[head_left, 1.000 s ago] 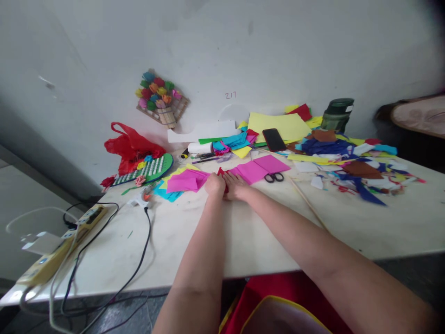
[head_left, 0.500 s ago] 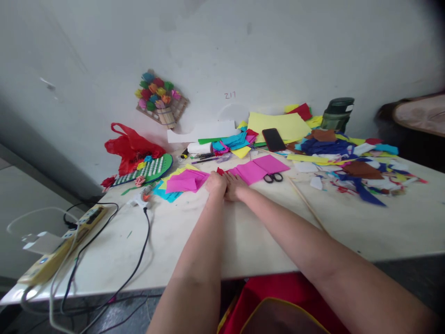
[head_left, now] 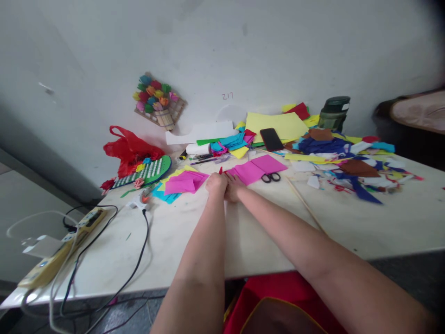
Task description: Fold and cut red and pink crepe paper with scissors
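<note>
My left hand is closed on a small piece of red paper, whose tip pokes up above the fingers. My right hand is right against it, its fingers pressed down on the same red paper; most of that paper is hidden. Beyond the right fingers lies a strip of pink paper, creased across. Black-handled scissors rest at its front edge. Left of my left hand is a loose pile of pink sheets over yellow and blue paper.
A thin wooden stick lies by my right forearm. Paper scraps heap up at right, near a dark bottle. A phone rests on yellow sheets. A glue gun, its cord and a power strip are at left.
The red paper's tip now stands up higher above my left hand. Both hands stay together in the same place; the whole view has shifted slightly.
</note>
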